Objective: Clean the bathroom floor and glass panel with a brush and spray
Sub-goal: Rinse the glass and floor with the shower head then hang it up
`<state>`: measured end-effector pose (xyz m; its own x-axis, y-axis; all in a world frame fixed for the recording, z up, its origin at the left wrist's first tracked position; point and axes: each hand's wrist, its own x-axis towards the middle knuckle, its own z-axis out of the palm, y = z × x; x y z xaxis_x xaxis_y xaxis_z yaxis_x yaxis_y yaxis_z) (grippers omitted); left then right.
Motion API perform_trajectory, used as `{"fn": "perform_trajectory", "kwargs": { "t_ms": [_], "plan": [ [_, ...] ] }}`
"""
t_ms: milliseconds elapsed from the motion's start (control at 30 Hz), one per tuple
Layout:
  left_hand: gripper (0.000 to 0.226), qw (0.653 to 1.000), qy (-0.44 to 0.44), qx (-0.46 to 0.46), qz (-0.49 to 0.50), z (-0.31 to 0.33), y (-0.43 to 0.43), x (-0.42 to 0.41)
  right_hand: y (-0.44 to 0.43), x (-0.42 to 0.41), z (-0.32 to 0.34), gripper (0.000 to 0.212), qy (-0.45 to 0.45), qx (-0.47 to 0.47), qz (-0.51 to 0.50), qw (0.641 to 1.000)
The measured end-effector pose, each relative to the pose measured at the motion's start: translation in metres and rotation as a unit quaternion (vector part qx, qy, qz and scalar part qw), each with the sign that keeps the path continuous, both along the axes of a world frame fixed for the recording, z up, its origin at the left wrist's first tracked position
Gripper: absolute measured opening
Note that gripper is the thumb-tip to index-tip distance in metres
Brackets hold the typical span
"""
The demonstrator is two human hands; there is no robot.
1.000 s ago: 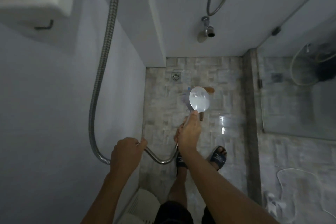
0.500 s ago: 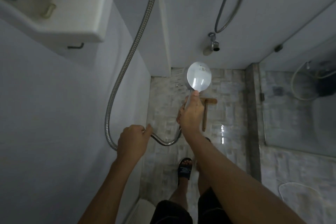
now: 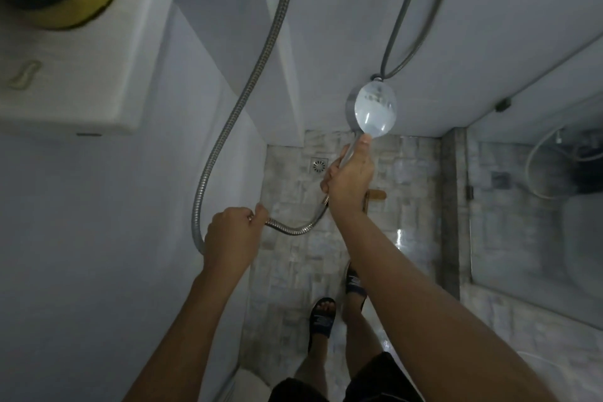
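My right hand (image 3: 350, 179) grips the handle of a round shower head (image 3: 373, 111), raised in front of the far white wall, back side toward me. My left hand (image 3: 233, 235) is closed around its ribbed metal hose (image 3: 261, 55), which loops down between both hands and climbs the left wall. A wooden-handled brush (image 3: 375, 195) lies on the wet stone-tiled floor (image 3: 293, 258), mostly hidden behind my right wrist. The glass panel (image 3: 535, 199) stands at the right.
A white wall unit (image 3: 75, 75) with a yellow-and-black object on top hangs at upper left. A floor drain (image 3: 319, 166) sits in the far corner. A grey hose (image 3: 404, 16) hangs on the far wall. My sandalled feet (image 3: 323, 316) stand on the tiles.
My right hand has lifted the shower head higher, from over the floor to in front of the far wall. My left hand followed upward on the hose, and my view tilted up.
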<state>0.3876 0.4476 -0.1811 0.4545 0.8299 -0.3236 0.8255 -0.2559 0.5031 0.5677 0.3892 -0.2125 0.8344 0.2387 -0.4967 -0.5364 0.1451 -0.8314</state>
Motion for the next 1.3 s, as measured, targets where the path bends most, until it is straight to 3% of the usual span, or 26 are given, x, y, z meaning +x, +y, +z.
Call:
{"fn": "perform_trajectory", "kwargs": {
  "t_ms": [367, 667, 967, 1100, 1300],
  "plan": [
    [0.061, 1.0, 0.005, 0.0, 0.024, -0.006, 0.008, 0.074, -0.002, 0.079, -0.004, 0.055, 0.043, -0.005, -0.068, 0.997],
    [0.062, 1.0, 0.005, -0.001, -0.001, -0.014, 0.006, 0.127, -0.006, 0.128, -0.007, 0.057, 0.0, -0.008, -0.063, 0.998],
    [0.061, 1.0, 0.024, -0.01, -0.007, -0.03, 0.005, 0.116, -0.008, 0.116, -0.023, 0.055, 0.081, -0.011, -0.004, 0.997],
    [0.061, 0.998, 0.067, 0.009, -0.01, -0.035, 0.011, 0.093, -0.003, 0.084, -0.031, 0.06, 0.077, -0.006, 0.047, 0.996],
    [0.062, 0.997, 0.078, 0.003, -0.01, -0.038, 0.007, 0.062, -0.01, 0.042, -0.046, 0.064, 0.062, -0.036, 0.021, 0.997]
  ]
}}
